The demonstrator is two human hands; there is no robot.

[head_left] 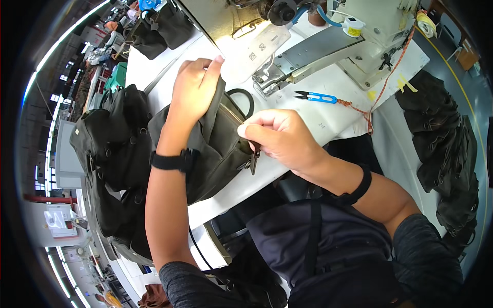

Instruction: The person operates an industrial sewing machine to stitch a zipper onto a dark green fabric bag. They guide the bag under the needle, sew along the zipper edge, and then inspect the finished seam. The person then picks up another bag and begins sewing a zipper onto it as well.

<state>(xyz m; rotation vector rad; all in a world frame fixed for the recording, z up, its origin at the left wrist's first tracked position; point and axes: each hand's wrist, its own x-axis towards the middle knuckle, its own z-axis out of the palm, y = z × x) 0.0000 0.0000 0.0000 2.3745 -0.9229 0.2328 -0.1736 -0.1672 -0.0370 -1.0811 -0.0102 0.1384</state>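
Observation:
A dark olive fabric bag (208,167) lies on the white table in front of me. My left hand (194,91) is closed on the bag's upper edge, thumb pointing up and away. Along the bag's opening runs a brass-toothed zipper (231,113). At the zipper's near right end, my right hand (281,137) pinches the bag's edge between thumb and bent fingers; the pinched spot itself is mostly hidden. Just below those fingers hangs a brown strap tab (253,162). Behind the bag curves a dark loop handle (246,98).
Ahead stands a sewing machine (318,56) with a long metal arm. Blue thread snips (316,97) on an orange cord lie right of the bag. More dark bags (115,154) are piled at left, others (164,31) sit at the far left, and dark fabric pieces (436,143) hang at right.

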